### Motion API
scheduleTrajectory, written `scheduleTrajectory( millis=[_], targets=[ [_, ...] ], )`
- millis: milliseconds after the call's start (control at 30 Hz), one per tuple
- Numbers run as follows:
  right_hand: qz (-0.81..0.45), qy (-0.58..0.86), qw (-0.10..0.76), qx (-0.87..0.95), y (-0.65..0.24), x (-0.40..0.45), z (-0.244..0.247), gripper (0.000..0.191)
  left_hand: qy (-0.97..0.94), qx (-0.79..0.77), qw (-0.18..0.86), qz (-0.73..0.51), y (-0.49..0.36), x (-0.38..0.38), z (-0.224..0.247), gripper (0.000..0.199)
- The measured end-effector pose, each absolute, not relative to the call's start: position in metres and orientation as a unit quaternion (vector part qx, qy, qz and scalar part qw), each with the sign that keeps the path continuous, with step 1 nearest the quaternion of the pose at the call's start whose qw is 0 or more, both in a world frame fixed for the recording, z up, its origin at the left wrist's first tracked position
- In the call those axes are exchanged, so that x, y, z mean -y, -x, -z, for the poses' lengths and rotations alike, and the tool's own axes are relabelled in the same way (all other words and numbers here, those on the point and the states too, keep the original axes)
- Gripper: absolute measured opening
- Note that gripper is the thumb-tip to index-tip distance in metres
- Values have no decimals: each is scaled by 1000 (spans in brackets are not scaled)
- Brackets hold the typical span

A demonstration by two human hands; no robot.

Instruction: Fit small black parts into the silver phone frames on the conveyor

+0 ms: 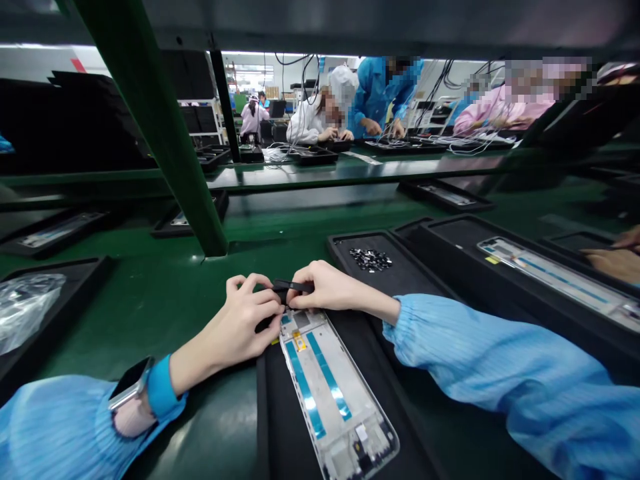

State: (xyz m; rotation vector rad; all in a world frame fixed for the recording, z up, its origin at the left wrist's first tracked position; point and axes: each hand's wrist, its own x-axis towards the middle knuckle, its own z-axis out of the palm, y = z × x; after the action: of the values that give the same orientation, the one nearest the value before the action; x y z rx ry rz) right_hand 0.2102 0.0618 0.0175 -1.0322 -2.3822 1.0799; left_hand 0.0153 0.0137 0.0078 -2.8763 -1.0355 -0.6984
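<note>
A silver phone frame (333,380) with two blue strips lies lengthwise in a black foam tray (273,427), its far end under both hands. My right hand (320,287) is closed around black tweezers (295,286), its fingertips down at the frame's far edge. At the far left corner of the frame, my left hand (253,313) has its fingers curled and pinched against the edge. The tweezers' tips and any small part between the fingertips are hidden. An orange flex piece (299,342) shows on the frame just below the hands.
Small black parts (371,260) lie heaped in a tray behind my right hand. Another phone frame (560,273) rests in a tray at right. A plastic bag (27,310) sits at left. A green post (165,133) slants down to the bench. Co-workers sit and stand beyond.
</note>
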Motion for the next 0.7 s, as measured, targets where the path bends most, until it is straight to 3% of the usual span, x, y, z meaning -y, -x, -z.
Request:
scheduleTrajectory(
  millis=[400, 467, 600, 700],
  targets=[
    [-353, 401, 199, 821, -202, -51, -20, 6, 931, 346, 65, 96, -23, -2, -18, 22],
    [-371, 410, 232, 800, -205, -52, -21, 15, 932, 344, 46, 108, -18, 0, -14, 21],
    [-338, 453, 393, 725, -210, -51, -19, 50, 915, 371, 17, 159, -9, 1, -5, 26],
    [-372, 455, 439, 679, -210, -49, -15, 58, 915, 372, 20, 154, -10, 2, -3, 28]
  ],
)
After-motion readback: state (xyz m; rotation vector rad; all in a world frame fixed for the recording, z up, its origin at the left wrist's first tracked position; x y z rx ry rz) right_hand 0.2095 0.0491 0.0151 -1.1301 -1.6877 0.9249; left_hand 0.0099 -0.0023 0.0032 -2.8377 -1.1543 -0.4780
